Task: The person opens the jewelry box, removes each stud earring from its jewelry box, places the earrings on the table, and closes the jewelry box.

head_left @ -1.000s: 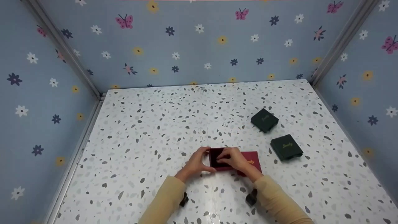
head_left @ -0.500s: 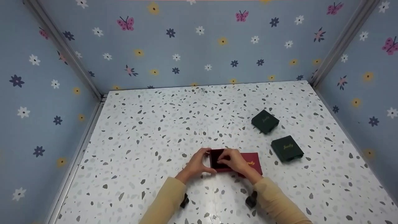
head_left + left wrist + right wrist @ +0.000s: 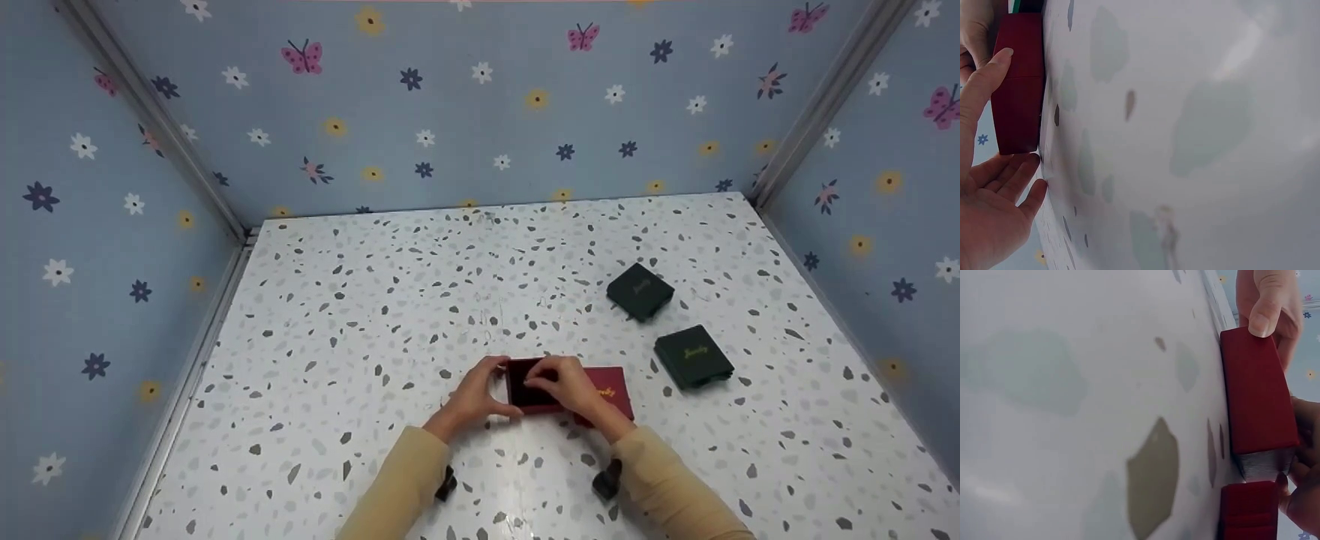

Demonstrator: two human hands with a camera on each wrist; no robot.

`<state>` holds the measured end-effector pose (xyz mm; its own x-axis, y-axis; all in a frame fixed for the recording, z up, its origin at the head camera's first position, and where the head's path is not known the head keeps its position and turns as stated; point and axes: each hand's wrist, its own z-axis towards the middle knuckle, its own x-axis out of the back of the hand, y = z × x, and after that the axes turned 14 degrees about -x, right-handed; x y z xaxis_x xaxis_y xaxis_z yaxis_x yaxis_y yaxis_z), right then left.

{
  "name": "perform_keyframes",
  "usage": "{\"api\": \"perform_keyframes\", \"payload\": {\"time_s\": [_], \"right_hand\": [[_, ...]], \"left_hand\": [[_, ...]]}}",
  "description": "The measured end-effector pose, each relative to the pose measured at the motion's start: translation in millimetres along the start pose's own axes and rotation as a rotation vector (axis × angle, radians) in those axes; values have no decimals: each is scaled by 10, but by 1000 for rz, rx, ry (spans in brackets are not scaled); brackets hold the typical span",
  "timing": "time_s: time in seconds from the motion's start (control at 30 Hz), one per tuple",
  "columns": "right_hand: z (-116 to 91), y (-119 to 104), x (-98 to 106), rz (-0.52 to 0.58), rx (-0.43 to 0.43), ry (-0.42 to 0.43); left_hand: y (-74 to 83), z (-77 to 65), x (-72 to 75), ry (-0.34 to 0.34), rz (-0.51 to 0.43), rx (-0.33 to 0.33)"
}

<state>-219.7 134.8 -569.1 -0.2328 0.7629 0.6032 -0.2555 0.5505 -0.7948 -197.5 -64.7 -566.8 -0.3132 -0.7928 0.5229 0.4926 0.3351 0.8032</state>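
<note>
An uncovered red jewelry box point(image 3: 538, 409) with a dark inside lies on the speckled table. My left hand point(image 3: 474, 393) grips its left end, thumb along the near wall and fingers at the far side. In the left wrist view, the thumb point(image 3: 992, 73) presses the red wall. My right hand point(image 3: 562, 382) reaches over the box, thumb and forefinger brought together in a pinch at the dark inside. Whether anything is between those fingertips is hidden. A red square piece point(image 3: 616, 381) with gold lettering lies just right of the box, partly beneath the right wrist.
Two dark green jewelry boxes with gold lettering sit to the right, one farther back point(image 3: 639, 291) and one nearer point(image 3: 693, 357). Blue patterned panels point(image 3: 487, 112) stand at the back and both sides of the table.
The view has shifted slightly. My left hand keeps its hold on the red box, and my right hand stays at its inside with only a slight motion of the fingers.
</note>
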Motion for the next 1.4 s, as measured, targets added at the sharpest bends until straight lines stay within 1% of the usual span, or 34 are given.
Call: {"api": "perform_keyframes", "payload": {"time_s": [0.07, 0.2, 0.3, 0.37, 0.47, 0.63, 0.7, 0.87, 1.0, 1.07, 1.27, 1.4], "right_hand": [[0, -20, 19, 12, -4, 1], [-30, -193, 128, 113, -30, 42], [-35, -323, 237, 176, -77, 89], [-8, -324, 289, 188, -102, 109], [69, -201, 331, 163, -133, 129], [198, 11, 376, 133, -219, 136], [234, 35, 404, 134, -240, 133], [319, 72, 479, 105, -257, 124], [386, 130, 536, 98, -328, 91], [413, 168, 554, 95, -365, 77], [471, 270, 589, 65, -440, 67], [519, 305, 608, 31, -523, 65]], "left_hand": [[-1, -2, -8, -1, -3, 0], [-12, -5, -18, 4, -4, 13], [-21, -1, -20, 11, -11, 29], [-26, 3, -24, 12, -9, 30], [-36, 3, -25, 9, -5, 14], [-44, -2, -27, 11, -6, -8], [-47, -2, -28, 13, -12, -9], [-39, 0, -14, 8, -1, -12], [-31, 10, 5, -4, 14, -14], [-32, 12, 8, -10, 16, -4], [-24, 10, 6, -12, 19, 17], [-24, 13, -4, -4, 14, 11]]}}
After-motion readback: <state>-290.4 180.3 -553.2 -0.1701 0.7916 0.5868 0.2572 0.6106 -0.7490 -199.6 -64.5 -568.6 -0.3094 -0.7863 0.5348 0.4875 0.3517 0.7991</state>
